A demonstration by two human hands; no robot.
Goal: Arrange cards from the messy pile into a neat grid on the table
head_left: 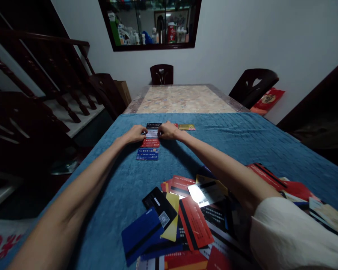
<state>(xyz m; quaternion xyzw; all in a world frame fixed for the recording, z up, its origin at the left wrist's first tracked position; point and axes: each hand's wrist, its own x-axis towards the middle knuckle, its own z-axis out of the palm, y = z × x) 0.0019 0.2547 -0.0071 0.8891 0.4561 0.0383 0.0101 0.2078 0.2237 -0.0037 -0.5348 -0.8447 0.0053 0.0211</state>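
On table, far centre: all work takes place on the blue quilted cloth (242,138) covering the near part of the table.
Left hand: the left hand (135,134) lies knuckles up on the cloth, fingers curled, fingertips touching the left edge of the pale rectangular card (152,133).
Card column: black card (153,125) at the far end, then the pale card, then the red card (150,142), then the blue patterned card (147,153) nearest the person.
Pale card position: between both hands, touched on each side.
Right hand: the right hand (168,131) lies knuckles up, fingers bent, fingertips at the pale card's right edge.
Gold card: the gold card (186,127) lies flat just right of the right hand.
Loose pile: mixed plastic cards (186,217) lie heaped near the person, well apart from both hands.
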